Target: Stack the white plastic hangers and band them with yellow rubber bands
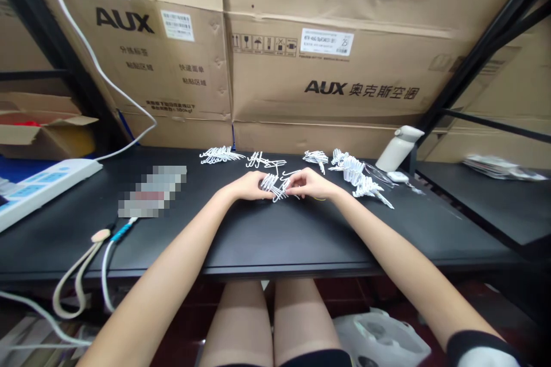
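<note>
Left hand (253,186) held white hooks (270,182), right hand (310,183) pinched some, left of bottle (396,150); hook pile (354,171) lay nearer bottle.

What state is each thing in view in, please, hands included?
Left hand: closed on hooks
Right hand: pinching hooks
Hooks: some held, others in piles
Bottle: capped
Small box: open
Power strip: corded
Plastic bag: crumpled
Pixelated item: unclear
</note>
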Available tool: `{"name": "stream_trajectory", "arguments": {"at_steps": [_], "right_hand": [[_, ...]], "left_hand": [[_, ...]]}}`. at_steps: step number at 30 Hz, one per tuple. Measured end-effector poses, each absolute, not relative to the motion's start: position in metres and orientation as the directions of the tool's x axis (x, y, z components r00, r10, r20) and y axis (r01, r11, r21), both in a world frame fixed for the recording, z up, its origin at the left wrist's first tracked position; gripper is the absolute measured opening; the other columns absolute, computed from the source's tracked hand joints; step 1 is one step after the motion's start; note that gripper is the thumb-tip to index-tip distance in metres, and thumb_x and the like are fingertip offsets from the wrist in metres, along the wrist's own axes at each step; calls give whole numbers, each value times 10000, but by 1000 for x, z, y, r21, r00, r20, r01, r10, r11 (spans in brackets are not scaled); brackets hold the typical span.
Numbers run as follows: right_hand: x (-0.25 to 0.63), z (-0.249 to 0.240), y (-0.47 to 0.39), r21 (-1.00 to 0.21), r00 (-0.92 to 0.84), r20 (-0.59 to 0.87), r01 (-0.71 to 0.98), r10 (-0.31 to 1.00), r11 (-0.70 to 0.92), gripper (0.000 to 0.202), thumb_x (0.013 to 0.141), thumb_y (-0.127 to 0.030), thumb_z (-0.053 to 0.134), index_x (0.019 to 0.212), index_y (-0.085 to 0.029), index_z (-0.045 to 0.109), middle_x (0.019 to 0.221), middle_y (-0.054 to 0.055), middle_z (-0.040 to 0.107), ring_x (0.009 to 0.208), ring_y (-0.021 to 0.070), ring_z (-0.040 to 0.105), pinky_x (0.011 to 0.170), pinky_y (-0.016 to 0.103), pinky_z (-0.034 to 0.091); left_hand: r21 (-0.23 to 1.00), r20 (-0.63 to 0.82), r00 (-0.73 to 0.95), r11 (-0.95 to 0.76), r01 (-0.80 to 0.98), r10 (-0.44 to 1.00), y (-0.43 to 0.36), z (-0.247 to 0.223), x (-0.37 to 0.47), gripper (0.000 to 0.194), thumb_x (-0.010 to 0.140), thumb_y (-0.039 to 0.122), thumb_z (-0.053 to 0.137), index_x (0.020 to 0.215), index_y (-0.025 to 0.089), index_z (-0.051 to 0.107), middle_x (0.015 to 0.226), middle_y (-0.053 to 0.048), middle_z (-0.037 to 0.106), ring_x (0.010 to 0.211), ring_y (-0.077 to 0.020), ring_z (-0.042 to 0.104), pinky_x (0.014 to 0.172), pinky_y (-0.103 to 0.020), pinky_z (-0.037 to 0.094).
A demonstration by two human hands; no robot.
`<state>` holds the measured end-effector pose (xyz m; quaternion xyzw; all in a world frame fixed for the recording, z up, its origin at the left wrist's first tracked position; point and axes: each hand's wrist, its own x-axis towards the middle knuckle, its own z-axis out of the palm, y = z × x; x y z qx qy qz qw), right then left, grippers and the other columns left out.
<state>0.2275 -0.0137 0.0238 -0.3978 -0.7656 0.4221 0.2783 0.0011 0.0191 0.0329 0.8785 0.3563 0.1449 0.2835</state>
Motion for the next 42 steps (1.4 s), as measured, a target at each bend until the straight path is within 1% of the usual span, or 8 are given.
{"name": "stream_trajectory", "arguments": {"at_steps": [4,9,14,20,25,31,38,42], "right_hand": [[224,20,-13,-863,-510,135,361,850,354,291,670,-395,709,742,-119,652,622,8,589,526,95,506,450,208,448],[222,19,-14,-876,-479,155,338,864,344,289,659,-389,713,739,-119,649,648,19,606,550,108,529,460,217,462],[216,18,-16,-873,-459,185,330,869,360,298,660,-398,709,742,-117,654,654,29,616,554,116,540,455,218,463],[209,14,-18,-846,-419,231,359,878,394,332,683,-433,688,796,-121,685,665,40,639,532,119,533,426,218,444],[207,12,-18,-835,-407,257,363,876,413,330,686,-431,692,805,-123,691,615,27,629,480,100,505,422,213,437],[203,10,-19,-825,-402,273,370,874,428,330,683,-455,695,749,-133,664,613,26,621,484,108,516,426,222,433],[195,10,-24,-804,-371,320,380,872,457,384,672,-529,685,639,-164,571,551,-5,555,475,106,483,476,246,397],[208,12,-16,-784,-165,403,446,900,433,438,736,-583,589,588,-178,510,509,-6,485,496,118,449,494,260,361]], "left_hand": [[620,33,732,-588,519,681,20,36,-2,343,619,438,697,801,162,607,703,20,596,643,-140,511,584,-228,370],[634,-23,749,-569,523,663,25,39,-7,429,551,402,747,873,159,602,723,20,574,658,-147,502,593,-236,380],[628,-61,727,-540,560,684,28,39,-10,530,508,335,771,977,153,606,821,-5,593,764,-182,525,660,-249,405],[693,-62,776,-533,486,627,29,37,-10,424,540,263,719,932,144,612,782,3,593,747,-171,532,666,-246,410],[723,-99,772,-487,489,628,33,35,-11,344,528,172,657,866,144,600,734,13,584,699,-158,531,642,-243,416],[833,-112,807,-388,394,580,33,38,-14,361,496,93,608,853,150,602,792,-1,606,783,-169,557,725,-262,442],[801,-105,814,-437,410,572,32,40,-14,355,515,125,657,865,154,603,794,4,609,779,-164,545,732,-265,432],[831,-89,824,-414,371,560,31,39,-13,367,521,221,747,849,157,596,785,8,597,762,-153,533,745,-277,421]]}}
